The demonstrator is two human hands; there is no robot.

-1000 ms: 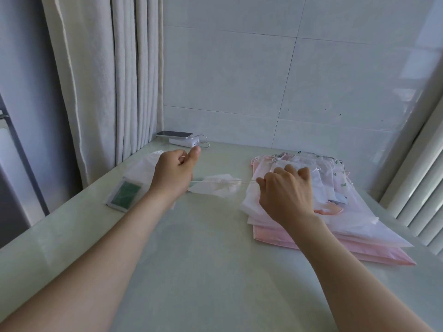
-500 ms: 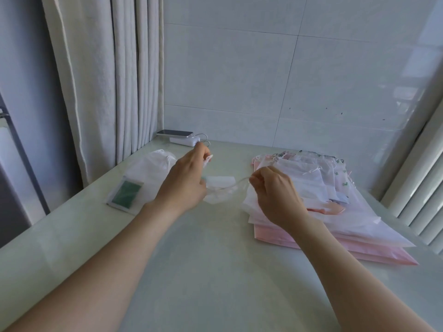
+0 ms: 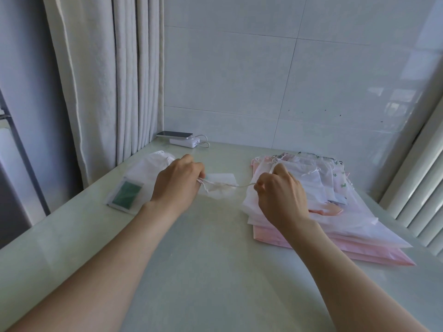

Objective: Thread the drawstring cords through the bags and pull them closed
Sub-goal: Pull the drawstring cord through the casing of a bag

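Two hands work over a pale table in the head view. The left hand is curled tight, pinching one end of a thin white cord together with the gathered edge of a small white bag. The right hand is also closed, fingers folded in on the other end of the cord, which runs nearly level between the two fists. The bag hangs on the cord just beside the left hand, low over the table's middle.

Under and behind the right hand lies a stack of white and pink bags, loose cord ends showing at its far edge. Behind the left hand sits a white pouch, with a flat green packet near the table's left edge. A phone rests on a white charger at the far wall, beside a curtain.
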